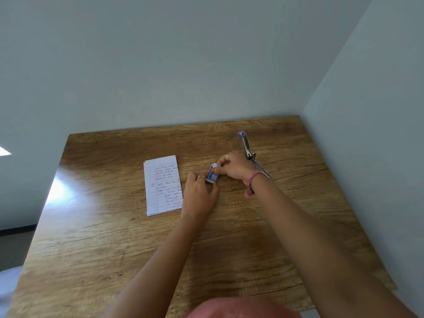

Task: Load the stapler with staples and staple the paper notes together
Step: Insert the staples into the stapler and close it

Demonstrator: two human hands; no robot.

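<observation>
A small blue and white staple box (212, 173) sits on the wooden table between both hands. My left hand (199, 194) grips its near end, and my right hand (231, 166) pinches its far end with thumb and fingers. The stapler (248, 149) lies swung wide open just behind my right hand, its blue-tipped metal arm pointing away and its base partly hidden by my wrist. A stack of lined paper notes (163, 185) with handwriting lies flat to the left of my left hand, its right edge partly covered by that hand.
The wooden table (114, 237) stands in a corner, with walls close behind and to the right. Its left edge drops off to the floor. A pink thread bracelet (251, 183) hangs on my right wrist.
</observation>
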